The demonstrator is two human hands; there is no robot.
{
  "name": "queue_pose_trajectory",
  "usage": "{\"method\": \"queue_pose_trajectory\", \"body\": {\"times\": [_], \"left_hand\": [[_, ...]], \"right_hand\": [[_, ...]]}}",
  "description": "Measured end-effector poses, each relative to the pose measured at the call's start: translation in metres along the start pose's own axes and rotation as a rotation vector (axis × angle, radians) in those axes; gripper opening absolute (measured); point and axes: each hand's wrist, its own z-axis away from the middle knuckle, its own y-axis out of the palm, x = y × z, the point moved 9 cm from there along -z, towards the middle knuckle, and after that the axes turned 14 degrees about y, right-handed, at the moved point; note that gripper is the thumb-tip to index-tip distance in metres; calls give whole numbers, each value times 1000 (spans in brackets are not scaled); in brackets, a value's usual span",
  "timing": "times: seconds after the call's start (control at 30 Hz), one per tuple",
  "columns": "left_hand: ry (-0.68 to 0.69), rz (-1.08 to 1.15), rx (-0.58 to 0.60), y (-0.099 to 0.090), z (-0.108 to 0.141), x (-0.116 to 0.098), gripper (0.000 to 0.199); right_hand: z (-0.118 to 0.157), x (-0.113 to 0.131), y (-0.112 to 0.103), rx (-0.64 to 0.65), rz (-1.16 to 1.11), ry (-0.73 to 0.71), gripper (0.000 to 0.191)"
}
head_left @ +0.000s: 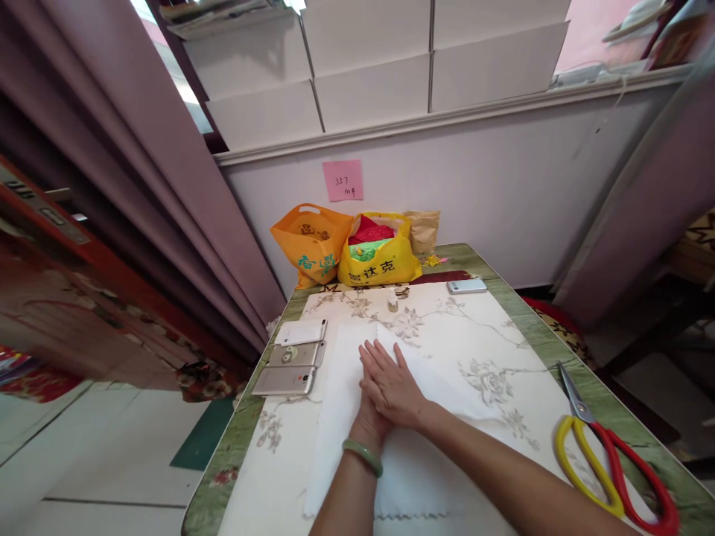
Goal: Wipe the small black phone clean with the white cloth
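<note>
A white cloth (340, 447) with a zigzag-cut edge lies over the flower-patterned table cover, and both hands rest on it near its middle. My right hand (394, 387) is on top, its fingers stretched out and holding nothing visible. Beneath it is my left hand (373, 423), with a green bangle (363, 455) on the wrist. My right hand covers most of my left hand's fingers. Large scissors (582, 411) with one yellow and one red handle lie at the right, blades apart, beside my right forearm.
Three phones (286, 381) lie in a column at the left, and another phone (467, 286) at the far right. A small bottle (392, 301) stands ahead of the hands. Behind it are an orange bag (313, 242), a yellow bag (380, 269) holding red and green material, and a brown pouch (423, 231).
</note>
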Motion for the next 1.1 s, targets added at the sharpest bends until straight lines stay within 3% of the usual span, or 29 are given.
{"method": "queue_pose_trajectory", "body": {"times": [0.13, 0.37, 0.5, 0.6, 0.7, 0.8, 0.9, 1.0, 1.1], "left_hand": [[-82, 189, 81, 19, 0, 0, 62], [-184, 174, -60, 9, 1, 8, 65], [-174, 167, -29, 16, 6, 6, 70], [-175, 155, -3, 18, 9, 5, 74], [-189, 139, -12, 14, 9, 6, 78], [-217, 148, -19, 13, 10, 10, 77], [-106, 177, -47, 12, 6, 3, 62], [7, 187, -69, 11, 3, -6, 54], [-100, 173, -5, 17, 4, 2, 63]], "right_hand": [[-24, -19, 3, -12, 34, 121, 62], [-49, -54, 8, 60, 99, 270, 59], [-60, -88, 9, 139, 119, 430, 62], [-55, -100, 4, 112, 145, 495, 64], [-37, -89, -1, 35, 183, 445, 66], [-10, -60, 1, -1, 187, 313, 65], [10, -25, 7, 16, 130, 155, 63], [8, -9, 8, 21, 102, 102, 60], [-14, -24, 5, 8, 118, 168, 61]]}}
